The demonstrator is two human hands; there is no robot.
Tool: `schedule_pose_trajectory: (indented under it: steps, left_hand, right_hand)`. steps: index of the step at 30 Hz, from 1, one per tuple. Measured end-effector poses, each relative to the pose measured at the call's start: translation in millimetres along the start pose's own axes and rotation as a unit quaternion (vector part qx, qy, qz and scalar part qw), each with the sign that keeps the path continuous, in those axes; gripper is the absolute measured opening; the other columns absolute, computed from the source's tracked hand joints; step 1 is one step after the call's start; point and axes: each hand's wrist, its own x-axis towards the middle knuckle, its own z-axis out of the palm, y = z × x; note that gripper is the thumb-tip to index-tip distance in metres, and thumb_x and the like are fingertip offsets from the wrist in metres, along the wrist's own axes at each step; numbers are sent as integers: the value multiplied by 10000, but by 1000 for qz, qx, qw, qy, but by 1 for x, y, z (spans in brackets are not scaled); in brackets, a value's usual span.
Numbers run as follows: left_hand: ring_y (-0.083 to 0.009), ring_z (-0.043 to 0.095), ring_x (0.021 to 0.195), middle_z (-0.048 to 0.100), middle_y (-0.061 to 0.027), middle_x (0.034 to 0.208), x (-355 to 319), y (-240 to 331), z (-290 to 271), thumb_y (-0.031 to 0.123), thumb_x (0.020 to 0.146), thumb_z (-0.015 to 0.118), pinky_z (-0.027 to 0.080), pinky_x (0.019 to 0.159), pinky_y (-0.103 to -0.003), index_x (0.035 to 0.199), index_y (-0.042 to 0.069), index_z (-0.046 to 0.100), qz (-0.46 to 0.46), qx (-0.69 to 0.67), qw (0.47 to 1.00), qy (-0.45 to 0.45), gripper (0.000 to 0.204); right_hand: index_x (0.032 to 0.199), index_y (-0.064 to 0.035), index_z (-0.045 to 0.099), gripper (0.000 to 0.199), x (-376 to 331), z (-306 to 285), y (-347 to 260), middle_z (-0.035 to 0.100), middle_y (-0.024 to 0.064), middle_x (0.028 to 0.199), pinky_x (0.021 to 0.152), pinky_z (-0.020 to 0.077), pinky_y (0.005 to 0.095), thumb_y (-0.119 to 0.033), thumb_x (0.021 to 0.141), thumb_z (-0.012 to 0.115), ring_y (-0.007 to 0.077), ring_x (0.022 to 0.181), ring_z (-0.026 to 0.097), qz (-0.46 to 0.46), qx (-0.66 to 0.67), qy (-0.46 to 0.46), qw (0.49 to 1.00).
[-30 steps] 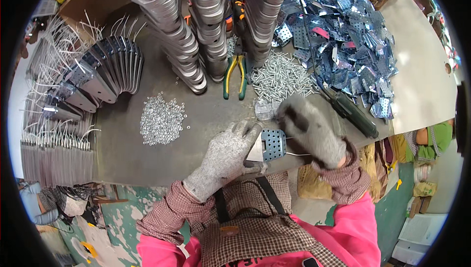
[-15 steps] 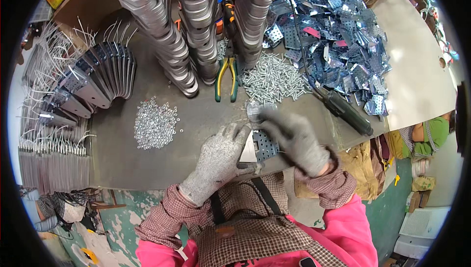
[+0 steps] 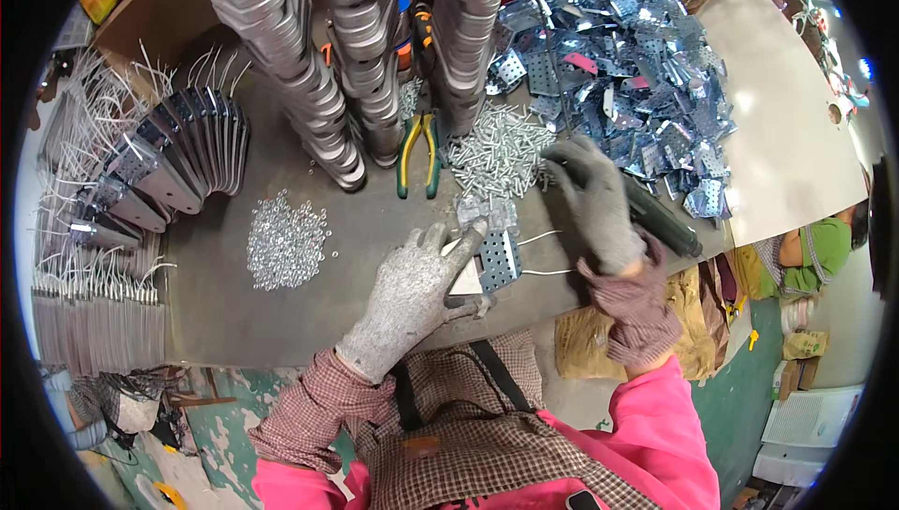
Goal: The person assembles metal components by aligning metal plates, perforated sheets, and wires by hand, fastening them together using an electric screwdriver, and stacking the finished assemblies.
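My left hand [image 3: 398,299], in a grey knit glove, is closed at the front of the table on a pale metal plate [image 3: 465,281], thumb at its near end and fingers at its far end. A blue-grey perforated metal plate [image 3: 499,261] lies against its right side. Two white wires [image 3: 551,272] stick out to the right. My right hand [image 3: 596,206], also gloved, hovers with bent, parted fingers at the right edge of a pile of screws [image 3: 498,149]; I see nothing in it. A dark power screwdriver [image 3: 660,217] lies just right of that hand.
Tall stacks of metal brackets [image 3: 365,51] stand at the back, with yellow-green pliers [image 3: 419,156] before them. A heap of perforated plates [image 3: 623,70] covers the back right. Small nuts [image 3: 287,240] lie left; wired brackets [image 3: 178,159] line the far left. A shiny piece [image 3: 489,213] sits before the screws.
My right hand has moved from beside the perforated plate up and right to the screws' edge. White wires now show beside the plate. The left hand keeps its hold; the whole view has shifted slightly.
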Motion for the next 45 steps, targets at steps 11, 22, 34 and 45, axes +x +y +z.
schedule_pose_trajectory:
  steps: [11, 22, 34, 45]
  left_hand:
    - [-322, 562, 1020, 534, -128, 1139, 2, -5, 6, 538, 678, 775, 510, 824, -429, 1427, 113, 462, 24, 11, 1000, 5, 916]
    - [-375, 617, 973, 593, -183, 1141, -39, 42, -15, 256, 860, 722, 513, 832, -398, 1382, 42, 461, -157, -641, 750, -51, 621]
    - [-298, 692, 877, 639, -173, 978, 293, 12, 33, 64, 882, 532, 584, 724, -397, 1054, 20, 598, -56, 185, 944, 266, 189]
    - [-321, 684, 900, 649, -151, 957, 233, 48, -42, 102, 853, 614, 555, 698, -453, 1065, 51, 568, -4, 154, 966, 207, 223]
  right_hand:
    - [1004, -49, 634, 201, -82, 23, -58, 628, 105, 866, 658, 506, 330, 25, 824, 686, 256, 732, 630, 3, 195, -152, 969]
    - [1371, -21, 477, 524, -147, 29, -82, 613, 204, 1184, 1010, 461, 412, -8, 871, 630, 328, 1162, 581, 97, 174, -130, 971]
    - [1437, 22, 365, 538, -123, 36, -70, 589, 279, 1213, 855, 515, 404, -14, 920, 508, 406, 1037, 634, 129, 161, 67, 976]
    - [1399, 51, 398, 553, -133, 44, -55, 504, 278, 1311, 965, 478, 425, 77, 848, 441, 421, 1173, 553, 74, 202, 119, 969]
